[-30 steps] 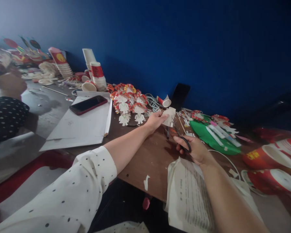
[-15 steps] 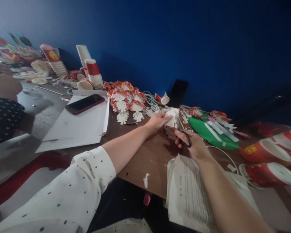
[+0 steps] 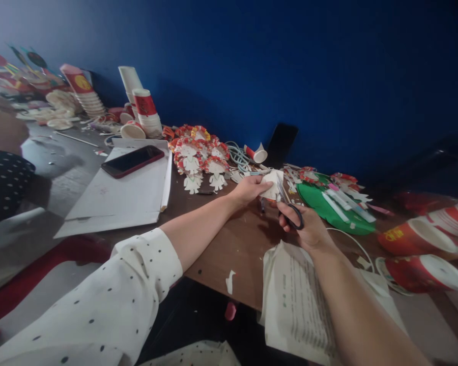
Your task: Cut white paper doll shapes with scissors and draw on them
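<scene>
Between thumb and fingers, my left hand (image 3: pixel 251 189) pinches a white piece of paper (image 3: pixel 272 184) above the brown table. My right hand (image 3: pixel 307 226) grips black-handled scissors (image 3: pixel 296 217), whose blades meet the paper's right side and look slightly apart. Just left of my left hand lie several paper figures (image 3: pixel 191 161) with white bodies and red, frilled heads. A green round piece (image 3: pixel 316 201) with white strips and pens on it is to the right of the scissors.
A phone (image 3: pixel 133 161) rests on a white board (image 3: pixel 116 203) at left. Stacked paper cups (image 3: pixel 147 112) stand behind it; red cups (image 3: pixel 416 236) lie at right. Another phone (image 3: pixel 284 142) leans against the blue wall. A printed paper packet (image 3: pixel 290 300) overhangs the table's front edge. A co-worker's dotted sleeve (image 3: pixel 5 183) shows at far left.
My right hand and the scissors have shifted slightly right and down, and the blades look a little wider apart. The left hand still holds the paper. The view has tilted slightly.
</scene>
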The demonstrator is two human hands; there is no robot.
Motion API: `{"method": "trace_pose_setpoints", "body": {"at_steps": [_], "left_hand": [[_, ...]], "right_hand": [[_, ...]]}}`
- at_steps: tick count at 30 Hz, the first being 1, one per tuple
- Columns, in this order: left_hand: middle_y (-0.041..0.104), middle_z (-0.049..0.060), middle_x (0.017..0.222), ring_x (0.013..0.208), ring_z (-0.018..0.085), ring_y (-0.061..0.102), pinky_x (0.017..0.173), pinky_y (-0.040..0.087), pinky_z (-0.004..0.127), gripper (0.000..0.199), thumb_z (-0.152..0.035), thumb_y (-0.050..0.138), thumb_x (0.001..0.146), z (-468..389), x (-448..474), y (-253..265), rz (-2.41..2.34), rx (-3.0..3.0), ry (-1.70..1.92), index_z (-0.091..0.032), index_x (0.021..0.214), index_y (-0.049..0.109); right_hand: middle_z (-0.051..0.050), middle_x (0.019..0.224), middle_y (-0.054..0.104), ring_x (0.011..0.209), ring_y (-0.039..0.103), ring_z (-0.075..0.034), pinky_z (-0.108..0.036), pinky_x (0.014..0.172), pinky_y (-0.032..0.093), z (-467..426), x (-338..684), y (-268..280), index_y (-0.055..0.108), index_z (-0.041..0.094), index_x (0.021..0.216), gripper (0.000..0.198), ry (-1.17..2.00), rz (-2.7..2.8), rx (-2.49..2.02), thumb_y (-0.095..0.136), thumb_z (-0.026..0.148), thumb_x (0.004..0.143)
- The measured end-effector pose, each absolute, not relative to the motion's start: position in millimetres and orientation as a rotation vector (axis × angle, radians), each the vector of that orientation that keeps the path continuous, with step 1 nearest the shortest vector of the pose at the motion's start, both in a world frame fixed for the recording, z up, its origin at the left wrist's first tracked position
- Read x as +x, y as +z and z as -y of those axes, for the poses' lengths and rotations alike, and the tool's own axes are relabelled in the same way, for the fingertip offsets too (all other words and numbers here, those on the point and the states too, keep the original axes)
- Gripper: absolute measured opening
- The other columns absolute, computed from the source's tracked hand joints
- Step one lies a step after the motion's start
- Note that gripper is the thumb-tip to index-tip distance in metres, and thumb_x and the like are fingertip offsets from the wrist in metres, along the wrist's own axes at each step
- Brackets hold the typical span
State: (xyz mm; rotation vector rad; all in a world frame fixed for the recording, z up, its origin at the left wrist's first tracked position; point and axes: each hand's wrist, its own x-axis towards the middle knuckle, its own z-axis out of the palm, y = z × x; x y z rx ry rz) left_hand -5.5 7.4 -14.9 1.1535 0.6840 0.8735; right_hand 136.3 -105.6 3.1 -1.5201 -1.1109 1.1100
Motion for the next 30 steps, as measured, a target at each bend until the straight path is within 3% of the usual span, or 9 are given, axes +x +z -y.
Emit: {"method": "trace_pose_setpoints", "body": {"at_steps": [8, 17, 26, 30], "left_hand": [[0.052, -0.002, 0.052, 0.046, 0.007, 0.044, 0.048, 0.034, 0.021, 0.026, -0.032, 0.068, 0.081, -4, -10, -7, -0.656, 1.203, 0.832, -0.014, 0.068, 0.056], [0.061, 0.001, 0.061, 0.053, 0.009, 0.053, 0.058, 0.043, 0.024, 0.018, -0.027, 0.069, 0.08, -3, -12, -5, -0.59, 1.131, 0.791, -0.012, 0.075, 0.062], [0.06, 0.001, 0.059, 0.051, 0.007, 0.049, 0.054, 0.037, 0.021, 0.017, -0.022, 0.067, 0.081, -6, -14, -6, -0.6, 1.187, 0.789, -0.011, 0.07, 0.06], [0.063, 0.003, 0.062, 0.053, 0.008, 0.053, 0.055, 0.04, 0.022, 0.015, -0.022, 0.067, 0.081, -7, -14, -6, -0.575, 1.169, 0.766, -0.011, 0.073, 0.061]], "right_hand": [[0.0, 0.052, 0.058, 0.041, 0.044, -0.006, -0.021, 0.04, 0.03, 107, 138, 8, 0.06, 0.016, 0.056, 0.046, 1.116, 1.128, -1.511, 0.078, 0.057, 0.066], [0.001, 0.051, 0.057, 0.042, 0.047, -0.007, -0.02, 0.039, 0.032, 108, 146, 6, 0.061, 0.017, 0.057, 0.043, 1.103, 1.172, -1.555, 0.079, 0.055, 0.067], [0.0, 0.051, 0.059, 0.042, 0.05, -0.009, -0.021, 0.042, 0.037, 108, 153, 2, 0.062, 0.017, 0.058, 0.043, 1.067, 1.294, -1.566, 0.077, 0.055, 0.07], [0.0, 0.051, 0.059, 0.041, 0.05, -0.008, -0.022, 0.041, 0.036, 109, 150, 5, 0.062, 0.017, 0.057, 0.044, 1.062, 1.295, -1.583, 0.077, 0.057, 0.069]]}}
